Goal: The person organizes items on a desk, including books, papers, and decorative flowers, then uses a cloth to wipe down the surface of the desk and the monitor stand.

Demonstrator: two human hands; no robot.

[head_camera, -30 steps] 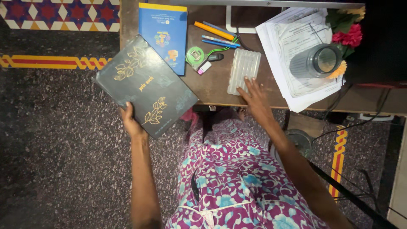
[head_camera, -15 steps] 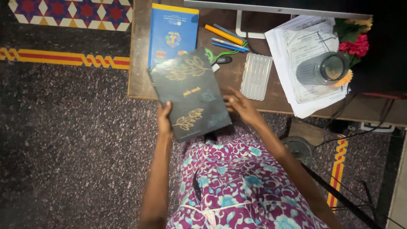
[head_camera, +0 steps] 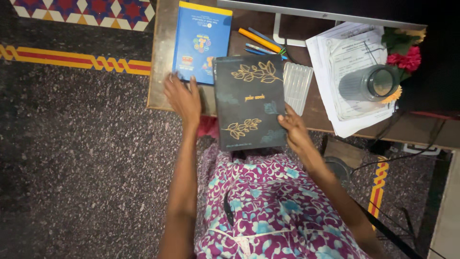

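A dark notebook (head_camera: pixel 249 100) with gold leaf designs lies partly over the front edge of a wooden desk (head_camera: pixel 160 72). My right hand (head_camera: pixel 294 129) grips the notebook's lower right edge. My left hand (head_camera: pixel 183 98) is free of the book, fingers spread, resting on the desk just below a blue book (head_camera: pixel 202 41). A clear ribbed plastic case (head_camera: pixel 298 84) lies right of the dark notebook.
Pens and pencils (head_camera: pixel 261 43) lie behind the notebook. A paper stack (head_camera: pixel 347 72) with a glass jar (head_camera: pixel 369 82) sits at right, next to red and orange flowers (head_camera: pixel 405 52). Cables (head_camera: pixel 412 148) hang below the desk. Speckled floor lies at left.
The dark notebook moved right from my left hand onto the desk front and straightened. My right hand took hold of it; my left hand let go and opened beside it.
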